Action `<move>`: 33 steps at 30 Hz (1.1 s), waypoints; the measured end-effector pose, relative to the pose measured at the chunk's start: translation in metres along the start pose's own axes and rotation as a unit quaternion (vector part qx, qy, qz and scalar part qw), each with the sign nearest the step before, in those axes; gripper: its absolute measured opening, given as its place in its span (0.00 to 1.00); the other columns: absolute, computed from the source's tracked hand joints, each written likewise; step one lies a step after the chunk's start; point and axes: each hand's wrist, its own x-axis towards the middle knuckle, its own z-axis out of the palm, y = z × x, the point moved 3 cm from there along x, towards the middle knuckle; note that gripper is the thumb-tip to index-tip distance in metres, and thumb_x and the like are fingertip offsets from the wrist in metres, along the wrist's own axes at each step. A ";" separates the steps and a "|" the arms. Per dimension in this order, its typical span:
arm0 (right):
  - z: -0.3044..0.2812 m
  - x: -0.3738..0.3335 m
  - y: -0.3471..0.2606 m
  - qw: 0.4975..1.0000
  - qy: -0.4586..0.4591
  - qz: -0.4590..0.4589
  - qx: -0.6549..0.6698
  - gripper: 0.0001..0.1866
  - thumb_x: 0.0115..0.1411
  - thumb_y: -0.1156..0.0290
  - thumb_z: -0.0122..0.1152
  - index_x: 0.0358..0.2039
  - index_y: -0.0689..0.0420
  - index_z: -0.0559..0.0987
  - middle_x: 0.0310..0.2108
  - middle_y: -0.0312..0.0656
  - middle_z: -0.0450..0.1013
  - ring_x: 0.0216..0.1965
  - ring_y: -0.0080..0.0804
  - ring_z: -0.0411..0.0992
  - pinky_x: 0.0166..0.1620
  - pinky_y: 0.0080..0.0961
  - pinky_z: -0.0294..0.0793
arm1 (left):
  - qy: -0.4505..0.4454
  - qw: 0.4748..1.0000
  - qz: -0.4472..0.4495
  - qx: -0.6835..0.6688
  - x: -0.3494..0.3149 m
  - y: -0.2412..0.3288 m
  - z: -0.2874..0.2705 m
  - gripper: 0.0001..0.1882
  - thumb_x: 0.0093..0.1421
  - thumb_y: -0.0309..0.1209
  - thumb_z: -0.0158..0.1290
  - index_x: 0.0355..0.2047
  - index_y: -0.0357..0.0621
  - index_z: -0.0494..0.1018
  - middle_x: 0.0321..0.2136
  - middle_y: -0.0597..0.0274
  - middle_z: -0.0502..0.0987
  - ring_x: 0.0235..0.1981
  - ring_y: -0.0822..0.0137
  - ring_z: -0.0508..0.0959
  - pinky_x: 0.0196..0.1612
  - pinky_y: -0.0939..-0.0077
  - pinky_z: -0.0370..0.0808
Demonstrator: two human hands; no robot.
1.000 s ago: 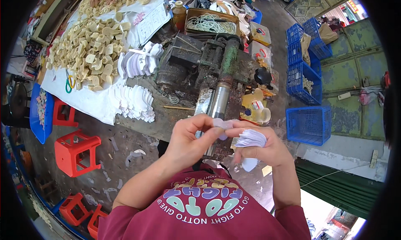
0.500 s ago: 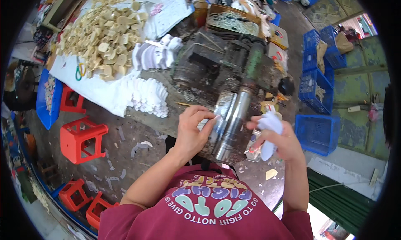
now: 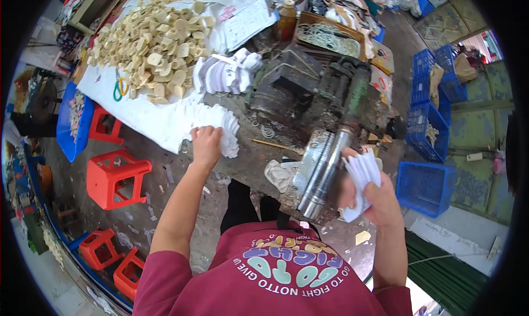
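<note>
In the head view, the right hand [image 3: 381, 203] grips a bunch of white pieces [image 3: 362, 175] between thumb and fingers, just beside the shiny metal cylinder [image 3: 329, 173]. The left hand [image 3: 207, 147] touches the near edge of the fanned white cutouts [image 3: 212, 118] on the desk [image 3: 250, 164] — fingers bent downward, whether pinching one I cannot tell.

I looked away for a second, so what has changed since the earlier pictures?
The left hand has moved leftward, away from the metal cylinder, to the fanned white pieces; whether it still has the pale piece pinched earlier is hidden. The right hand keeps hold of its white stack. The red stools stayed put.
</note>
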 end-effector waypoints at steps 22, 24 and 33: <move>0.009 -0.014 -0.008 0.991 0.027 -0.052 -0.123 0.33 0.51 0.73 0.68 0.57 0.62 0.68 0.38 0.39 0.76 0.36 0.22 0.75 0.42 0.21 0.74 | -0.263 0.523 -0.081 -0.806 0.025 0.225 -0.163 0.04 0.60 0.26 0.56 0.30 0.37 0.76 0.22 0.68 0.76 0.22 0.82 0.72 0.27 0.86 0.68; -0.030 -0.018 -0.021 0.977 0.126 -0.110 -0.134 0.20 0.58 0.72 0.58 0.51 0.65 0.73 0.39 0.42 0.76 0.31 0.23 0.76 0.36 0.21 0.76 | -0.191 0.580 -0.109 -0.784 0.028 0.215 -0.157 0.04 0.60 0.26 0.56 0.30 0.37 0.77 0.22 0.69 0.76 0.22 0.82 0.71 0.26 0.86 0.67; -0.039 -0.040 -0.024 0.981 0.001 0.044 -0.187 0.18 0.58 0.69 0.59 0.47 0.64 0.74 0.31 0.36 0.74 0.24 0.19 0.72 0.28 0.17 0.71 | -0.095 0.772 -0.071 -0.625 0.025 0.211 -0.146 0.13 0.54 0.23 0.59 0.40 0.37 0.76 0.33 0.64 0.75 0.34 0.75 0.73 0.39 0.80 0.69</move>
